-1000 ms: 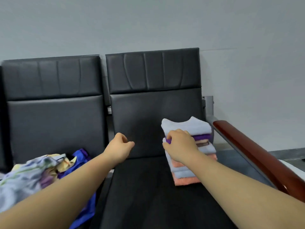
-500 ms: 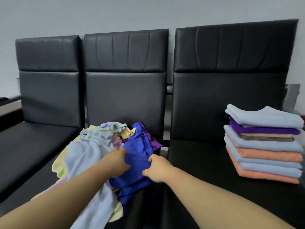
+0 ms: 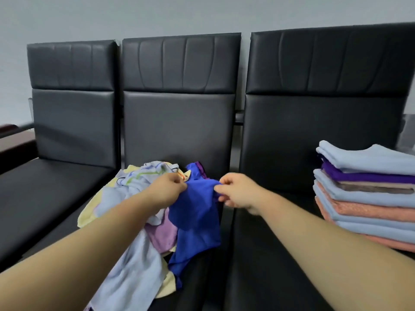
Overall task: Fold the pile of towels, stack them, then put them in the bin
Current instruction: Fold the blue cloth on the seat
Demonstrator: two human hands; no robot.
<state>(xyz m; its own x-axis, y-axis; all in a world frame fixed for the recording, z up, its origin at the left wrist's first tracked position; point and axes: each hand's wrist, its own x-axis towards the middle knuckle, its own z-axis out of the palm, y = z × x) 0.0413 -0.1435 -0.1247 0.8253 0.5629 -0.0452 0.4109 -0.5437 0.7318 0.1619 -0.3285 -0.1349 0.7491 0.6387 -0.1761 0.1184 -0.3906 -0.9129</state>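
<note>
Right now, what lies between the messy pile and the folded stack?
Head view: just bare black seat between pile and stack; the right hand reaches across above it.

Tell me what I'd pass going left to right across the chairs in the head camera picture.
Left chair seat → pile of loose towels → left hand, pinching the blue towel → right hand, pinching it too → stack of folded towels on the right chair.
</note>
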